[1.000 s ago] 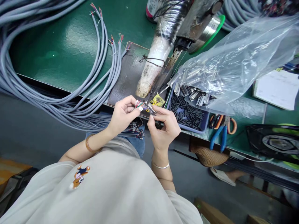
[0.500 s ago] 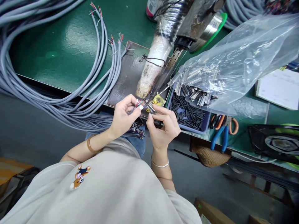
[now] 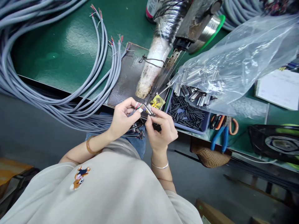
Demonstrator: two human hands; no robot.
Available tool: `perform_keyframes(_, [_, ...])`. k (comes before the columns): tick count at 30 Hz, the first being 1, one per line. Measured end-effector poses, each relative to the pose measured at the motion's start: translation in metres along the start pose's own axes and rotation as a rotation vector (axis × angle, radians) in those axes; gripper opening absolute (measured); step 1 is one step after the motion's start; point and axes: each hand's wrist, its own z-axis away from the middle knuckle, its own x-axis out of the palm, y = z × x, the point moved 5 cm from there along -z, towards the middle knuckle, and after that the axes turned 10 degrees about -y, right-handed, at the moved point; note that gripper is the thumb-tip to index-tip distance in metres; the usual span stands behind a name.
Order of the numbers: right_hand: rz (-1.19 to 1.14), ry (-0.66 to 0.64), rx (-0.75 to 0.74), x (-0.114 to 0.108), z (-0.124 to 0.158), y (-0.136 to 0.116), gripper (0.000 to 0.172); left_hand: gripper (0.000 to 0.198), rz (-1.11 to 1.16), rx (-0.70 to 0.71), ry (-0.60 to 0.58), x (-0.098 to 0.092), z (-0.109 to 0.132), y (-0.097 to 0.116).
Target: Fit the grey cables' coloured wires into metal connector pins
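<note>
My left hand [image 3: 123, 117] is closed in a pinch on the end of a grey cable, whose stripped coloured wires [image 3: 138, 107] fan out past the thumb. Facing it, my right hand [image 3: 162, 130] pinches one end of a small metal multi-pin connector [image 3: 148, 108]. The wire tips meet the connector's pin row; whether any are joined is too small to tell. Just above slants a soldering iron [image 3: 173, 59], its tip close to the connector. A yellow sponge [image 3: 158, 102] lies right behind. Below my hands, several finished-looking connectors [image 3: 140, 133] rest at my lap.
A fume hose [image 3: 151, 68] hangs over the dark board [image 3: 126, 74]. To the right are a blue bin [image 3: 206, 123] of black sleeves, a plastic bag [image 3: 233, 68] of connectors, pliers [image 3: 225, 133] and a solder spool [image 3: 211, 32]. Grey cables [image 3: 77, 96] cover the left edge.
My right hand has shifted slightly left and down with the connector, which now shows more clearly, a little further from the iron's tip. My left hand stays almost in place, still pinching the cable.
</note>
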Motion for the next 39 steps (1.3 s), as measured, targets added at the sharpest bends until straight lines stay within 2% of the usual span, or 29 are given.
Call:
perform_keyframes(2, [-0.044, 0.024, 0.054, -0.002, 0.0, 0.002, 0.021, 0.014, -0.005, -0.02, -0.021, -0.001, 0.002, -0.001])
perform_keyframes(4, [-0.146, 0.032, 0.168, -0.002, 0.001, 0.007, 0.017, 0.014, 0.0, -0.058, -0.056, -0.001, 0.004, -0.002])
perform_keyframes(7, [-0.324, 0.008, 0.349, 0.001, 0.003, 0.014, 0.013, 0.018, 0.044, -0.108, -0.097, -0.001, 0.006, -0.003])
perform_keyframes(9, [-0.38, -0.006, 0.402, 0.002, 0.004, 0.015, 0.012, 0.019, 0.073, -0.108, -0.101, -0.002, 0.006, -0.003])
perform_keyframes(12, [-0.338, -0.015, 0.371, 0.003, 0.003, 0.013, 0.01, 0.016, 0.079, -0.074, -0.085, -0.002, 0.005, -0.003])
perform_keyframes(19, [-0.13, -0.029, 0.167, 0.002, -0.002, 0.005, 0.012, 0.014, 0.023, 0.003, -0.009, -0.002, 0.001, -0.001])
perform_keyframes(30, [-0.151, -0.035, 0.17, 0.005, -0.006, 0.011, 0.012, 0.015, 0.011, -0.002, 0.013, -0.001, -0.003, -0.001])
perform_keyframes(39, [-0.104, -0.035, 0.124, 0.002, -0.011, 0.006, 0.014, 0.016, -0.021, 0.038, 0.026, -0.001, -0.005, 0.008])
